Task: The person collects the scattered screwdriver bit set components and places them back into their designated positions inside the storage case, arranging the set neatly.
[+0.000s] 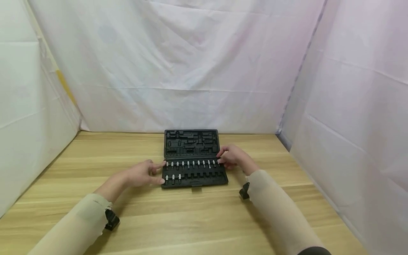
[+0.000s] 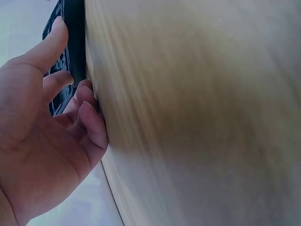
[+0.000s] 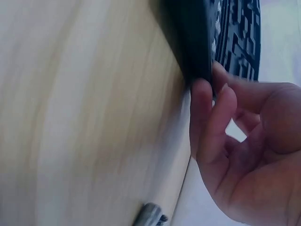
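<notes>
A black socket case [image 1: 194, 185] lies open on the table, its lid folded back. Silver hex bit sockets [image 1: 188, 163] fill the back row of its base, and several more [image 1: 173, 179] sit at the left of the front row. My left hand [image 1: 140, 174] rests at the case's left side, thumb at the front corner and index finger extended to the rim farther back. My right hand [image 1: 234, 156] grips the right side by the hinge, thumb over the rim and fingertips [image 3: 202, 92] against the outer wall. Those fingers partly cover the last socket in the back row.
A short metal cylinder [image 3: 149, 214] lies on the wooden table [image 1: 178, 219] by my right wrist. White cloth [image 1: 178, 71] hangs behind the table and along both sides. Each wrist carries a small black camera [image 1: 111, 219].
</notes>
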Tool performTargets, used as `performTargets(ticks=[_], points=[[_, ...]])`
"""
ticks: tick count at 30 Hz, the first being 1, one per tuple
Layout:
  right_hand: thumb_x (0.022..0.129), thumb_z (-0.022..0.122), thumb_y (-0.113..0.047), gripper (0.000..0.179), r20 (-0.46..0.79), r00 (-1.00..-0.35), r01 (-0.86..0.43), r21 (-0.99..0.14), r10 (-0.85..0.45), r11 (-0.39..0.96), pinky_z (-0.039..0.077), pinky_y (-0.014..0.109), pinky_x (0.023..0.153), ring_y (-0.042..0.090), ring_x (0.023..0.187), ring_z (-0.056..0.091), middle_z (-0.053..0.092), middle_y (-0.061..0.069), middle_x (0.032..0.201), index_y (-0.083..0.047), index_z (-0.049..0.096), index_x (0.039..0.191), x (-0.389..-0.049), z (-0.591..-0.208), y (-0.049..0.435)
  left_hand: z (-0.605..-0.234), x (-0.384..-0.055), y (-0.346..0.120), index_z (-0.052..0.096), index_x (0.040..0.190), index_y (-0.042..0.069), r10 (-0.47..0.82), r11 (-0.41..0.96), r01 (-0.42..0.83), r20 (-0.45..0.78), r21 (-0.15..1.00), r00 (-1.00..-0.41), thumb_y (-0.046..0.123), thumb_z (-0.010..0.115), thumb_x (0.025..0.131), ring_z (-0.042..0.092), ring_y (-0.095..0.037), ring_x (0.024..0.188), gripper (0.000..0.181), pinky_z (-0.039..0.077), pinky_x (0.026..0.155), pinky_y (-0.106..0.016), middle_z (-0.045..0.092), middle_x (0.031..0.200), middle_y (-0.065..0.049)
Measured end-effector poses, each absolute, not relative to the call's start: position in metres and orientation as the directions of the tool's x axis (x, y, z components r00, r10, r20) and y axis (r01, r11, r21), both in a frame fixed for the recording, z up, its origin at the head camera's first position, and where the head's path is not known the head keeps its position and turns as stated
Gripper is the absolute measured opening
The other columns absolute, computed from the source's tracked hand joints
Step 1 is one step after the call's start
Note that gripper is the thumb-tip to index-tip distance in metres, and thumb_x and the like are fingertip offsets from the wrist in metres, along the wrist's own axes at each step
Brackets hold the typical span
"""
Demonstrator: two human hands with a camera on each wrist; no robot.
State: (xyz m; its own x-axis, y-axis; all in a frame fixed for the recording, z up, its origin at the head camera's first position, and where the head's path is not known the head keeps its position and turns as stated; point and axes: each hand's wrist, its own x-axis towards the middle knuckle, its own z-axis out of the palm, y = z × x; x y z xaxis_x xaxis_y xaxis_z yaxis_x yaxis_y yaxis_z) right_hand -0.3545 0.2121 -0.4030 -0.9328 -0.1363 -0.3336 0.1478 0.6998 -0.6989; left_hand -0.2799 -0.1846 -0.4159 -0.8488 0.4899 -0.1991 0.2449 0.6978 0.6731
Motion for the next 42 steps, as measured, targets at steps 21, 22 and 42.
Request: performTargets(ticks=[21,22,42], points=[[0.104,0.072,-0.011,0.016,-0.033,-0.932,-0.271,-0.6,-0.361,0.753,0.056,0.04,0.088,0.024,0.104,0.07,0.08,0.01,0.114,-0.007,0.081,0.117,-0.326,-0.396,0.346,-0.418,-0.277,-0.188,0.039,0.17,0.012,0.498,0.685,0.255,-0.183,0.682,-0.848,0.04,0.083,0.098,0.053,-0.024,0.095,0.089,0.049,0.08,-0.037,0.054,0.115,-0.015],[0.103,0.072,-0.01,0.014,-0.029,-0.927,-0.289,-0.583,-0.374,0.76,0.055,0.04,0.089,0.024,0.105,0.07,0.081,0.009,0.113,-0.008,0.081,0.113,-0.325,-0.397,0.351,-0.419,-0.277,-0.188,0.039,0.17,0.013,0.497,0.686,0.254,-0.184,0.682,-0.848,0.04,0.083,0.098,0.053,-0.024,0.095,0.089,0.049,0.08,-0.037,0.054,0.114,-0.015],[0.093,0.079,-0.003,0.017,-0.157,-0.87,-0.338,-0.499,-0.467,0.798,0.056,0.042,0.094,0.021,0.106,0.07,0.08,0.005,0.112,-0.013,0.085,0.105,-0.315,-0.398,0.379,-0.415,-0.275,-0.186,0.039,0.17,0.013,0.483,0.687,0.229,-0.198,0.69,-0.853,0.041,0.082,0.098,0.058,-0.025,0.101,0.088,0.053,0.085,-0.036,0.056,0.118,-0.017]])
